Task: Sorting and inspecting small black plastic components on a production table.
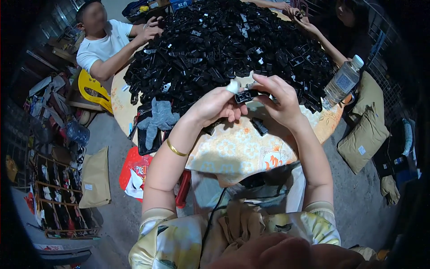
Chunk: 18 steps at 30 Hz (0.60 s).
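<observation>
In front of me I hold a small black plastic part [244, 96] above the near edge of the round table. My left hand [215, 105] grips its left side, with the fingers curled beneath and something white on the thumb tip. My right hand [283, 99] holds the other side between thumb and fingers; another pale tip shows at the forefinger. Just below my right hand a loose black part [259, 127] lies on the flowered tablecloth [224, 154]. Another dark part [210, 128] is half hidden under my left wrist. Beyond both hands rises a large heap of black plastic parts [210, 49].
A clear bottle [342, 83] with a white cap stands at the table's right edge. Left of my forearm lies a grey glove [159, 119] on a dark flat object. Two people reach in, one [107, 49] at far left, another [342, 27] at far right. Sacks [365, 139] sit on the floor.
</observation>
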Available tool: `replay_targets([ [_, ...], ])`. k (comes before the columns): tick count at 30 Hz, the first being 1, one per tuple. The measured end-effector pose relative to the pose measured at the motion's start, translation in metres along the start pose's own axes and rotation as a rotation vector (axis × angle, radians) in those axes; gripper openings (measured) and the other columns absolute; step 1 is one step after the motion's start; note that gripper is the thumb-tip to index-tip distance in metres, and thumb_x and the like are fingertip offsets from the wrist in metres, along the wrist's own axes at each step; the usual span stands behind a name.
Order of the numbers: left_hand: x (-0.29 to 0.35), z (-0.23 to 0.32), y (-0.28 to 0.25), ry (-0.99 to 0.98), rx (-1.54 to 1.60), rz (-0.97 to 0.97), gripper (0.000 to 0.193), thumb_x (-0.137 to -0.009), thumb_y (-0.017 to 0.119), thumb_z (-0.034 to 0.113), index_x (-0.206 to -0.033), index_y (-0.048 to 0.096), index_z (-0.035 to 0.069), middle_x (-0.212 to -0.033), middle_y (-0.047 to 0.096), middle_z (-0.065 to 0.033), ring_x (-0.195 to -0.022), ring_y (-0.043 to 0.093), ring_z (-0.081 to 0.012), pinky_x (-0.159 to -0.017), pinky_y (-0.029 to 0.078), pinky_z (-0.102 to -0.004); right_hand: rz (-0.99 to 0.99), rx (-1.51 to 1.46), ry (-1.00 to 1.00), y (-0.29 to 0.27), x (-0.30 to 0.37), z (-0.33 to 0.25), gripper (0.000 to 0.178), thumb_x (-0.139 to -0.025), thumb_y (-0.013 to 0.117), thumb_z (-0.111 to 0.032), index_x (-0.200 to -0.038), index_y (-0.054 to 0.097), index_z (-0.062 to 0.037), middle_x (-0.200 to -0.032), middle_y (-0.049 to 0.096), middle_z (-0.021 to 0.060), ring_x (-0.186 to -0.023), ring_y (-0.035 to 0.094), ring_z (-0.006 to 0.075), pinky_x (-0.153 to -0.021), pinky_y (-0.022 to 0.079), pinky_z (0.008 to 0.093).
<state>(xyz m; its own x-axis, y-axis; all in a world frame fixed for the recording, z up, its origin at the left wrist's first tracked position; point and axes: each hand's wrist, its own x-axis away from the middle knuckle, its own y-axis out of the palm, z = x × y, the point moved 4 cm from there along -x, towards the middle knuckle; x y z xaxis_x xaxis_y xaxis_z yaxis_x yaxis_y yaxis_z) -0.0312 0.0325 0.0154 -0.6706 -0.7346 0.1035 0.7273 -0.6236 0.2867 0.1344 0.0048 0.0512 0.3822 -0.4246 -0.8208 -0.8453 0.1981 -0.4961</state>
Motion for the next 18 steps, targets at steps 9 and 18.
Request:
replay_targets([
  [9, -0.004, -0.008, -0.013, -0.079, 0.125, 0.107, 0.041, -0.097, 0.037, 0.033, -0.091, 0.052, -0.005, -0.068, 0.061, -0.0126, -0.048, 0.055, -0.0104, -0.04, 0.044, -0.0188, -0.006, 0.056, -0.028, 0.006, 0.002, 0.001, 0.057, -0.067, 0.069, 0.006, -0.12, 0.052, -0.0056, -0.092, 0.065, 0.0109, -0.073, 0.063, 0.0241, -0.06, 0.051, 0.0311],
  [18, 0.004, 0.002, 0.005, 0.011, -0.398, 0.108, 0.026, -0.09, 0.051, 0.016, -0.107, 0.055, -0.003, -0.069, 0.06, -0.0038, -0.052, 0.055, -0.0052, -0.046, 0.044, -0.0167, -0.066, -0.081, 0.124, 0.008, 0.006, 0.007, 0.049, -0.071, 0.069, 0.0, -0.118, 0.054, -0.0039, -0.095, 0.065, 0.011, -0.08, 0.064, 0.0191, -0.069, 0.052, 0.0278],
])
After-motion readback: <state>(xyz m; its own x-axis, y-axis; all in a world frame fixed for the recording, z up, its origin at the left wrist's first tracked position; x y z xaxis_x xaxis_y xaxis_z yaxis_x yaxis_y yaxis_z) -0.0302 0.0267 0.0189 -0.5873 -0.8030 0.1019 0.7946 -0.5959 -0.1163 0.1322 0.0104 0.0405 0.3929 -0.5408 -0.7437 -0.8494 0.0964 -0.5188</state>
